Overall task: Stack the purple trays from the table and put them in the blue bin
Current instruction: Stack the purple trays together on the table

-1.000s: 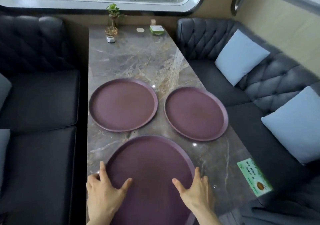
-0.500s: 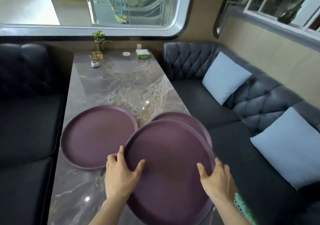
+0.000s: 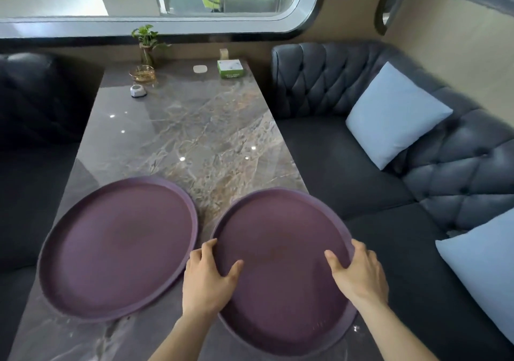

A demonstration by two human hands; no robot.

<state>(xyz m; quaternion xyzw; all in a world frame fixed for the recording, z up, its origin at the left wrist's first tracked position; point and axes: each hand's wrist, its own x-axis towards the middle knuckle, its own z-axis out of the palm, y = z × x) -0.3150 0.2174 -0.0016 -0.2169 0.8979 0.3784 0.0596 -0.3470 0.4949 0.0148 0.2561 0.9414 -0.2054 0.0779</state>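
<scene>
Plainly, both hands [image 3: 281,277] grip a round purple tray [image 3: 281,238].

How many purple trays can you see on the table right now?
2 clearly: one tray lies flat at the left, one held tray at the right under both hands. The held one may hide another beneath; a sliver of rim shows at its far edge.

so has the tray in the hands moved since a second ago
Yes. The held tray went from the table's near edge forward and right, now covering the right-hand tray beside the left tray.
</scene>
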